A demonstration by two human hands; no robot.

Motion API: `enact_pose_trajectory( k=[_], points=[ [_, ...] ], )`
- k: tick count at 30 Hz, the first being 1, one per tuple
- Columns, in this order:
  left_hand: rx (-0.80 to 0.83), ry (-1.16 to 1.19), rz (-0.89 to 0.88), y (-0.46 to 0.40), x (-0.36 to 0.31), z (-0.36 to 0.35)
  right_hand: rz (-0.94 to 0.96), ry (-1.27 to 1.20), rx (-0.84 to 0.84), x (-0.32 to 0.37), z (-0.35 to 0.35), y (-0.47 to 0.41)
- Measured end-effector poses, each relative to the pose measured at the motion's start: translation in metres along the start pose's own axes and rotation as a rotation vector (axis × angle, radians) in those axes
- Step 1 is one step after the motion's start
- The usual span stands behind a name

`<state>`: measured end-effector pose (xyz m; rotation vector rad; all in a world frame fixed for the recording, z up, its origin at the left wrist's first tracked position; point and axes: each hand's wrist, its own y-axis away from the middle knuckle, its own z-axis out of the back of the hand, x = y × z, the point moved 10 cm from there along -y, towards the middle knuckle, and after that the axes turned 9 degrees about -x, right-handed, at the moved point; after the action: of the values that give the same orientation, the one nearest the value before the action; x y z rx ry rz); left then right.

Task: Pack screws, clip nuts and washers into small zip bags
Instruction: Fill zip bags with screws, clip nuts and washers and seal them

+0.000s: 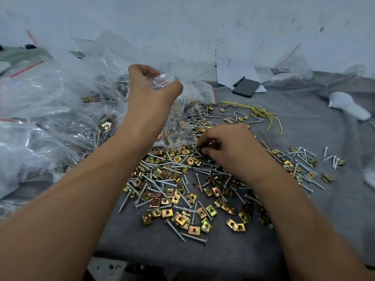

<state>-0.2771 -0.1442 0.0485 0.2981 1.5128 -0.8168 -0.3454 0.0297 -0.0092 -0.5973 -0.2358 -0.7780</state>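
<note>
Many brass-coloured clip nuts [172, 199] lie mixed with silver screws [178, 171] on grey cloth [304, 199].

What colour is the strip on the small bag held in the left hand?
Red, on the clear zip bag the left hand grips; seen in the head view.

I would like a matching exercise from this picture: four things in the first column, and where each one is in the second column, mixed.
Things:
1. small zip bag
2. black phone
3. yellow wire
4. heap of filled bags

Places:
A. far side of the grey cloth, beside white paper
B. left side of the table
C. held up in the left hand
D. on the cloth beyond the right hand, among scattered screws

Pairs: 1-C, 2-A, 3-D, 4-B
</note>
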Motion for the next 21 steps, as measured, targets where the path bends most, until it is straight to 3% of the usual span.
enact_pose_trajectory(
  k=[7,12,21],
  points=[
    [-0.002,-0.007,-0.005,0.0,0.0,0.001,-0.084,-0.019,-0.039,-0.01,0.0,0.0],
    [0.005,0.014,-0.014,-0.002,0.001,0.0,-0.15,-0.187,-0.126,-0.025,0.021,0.001],
    [0.01,-0.004,-0.009,-0.002,0.002,-0.003,-0.081,-0.032,0.109,0.0,0.002,0.005]
  ],
)
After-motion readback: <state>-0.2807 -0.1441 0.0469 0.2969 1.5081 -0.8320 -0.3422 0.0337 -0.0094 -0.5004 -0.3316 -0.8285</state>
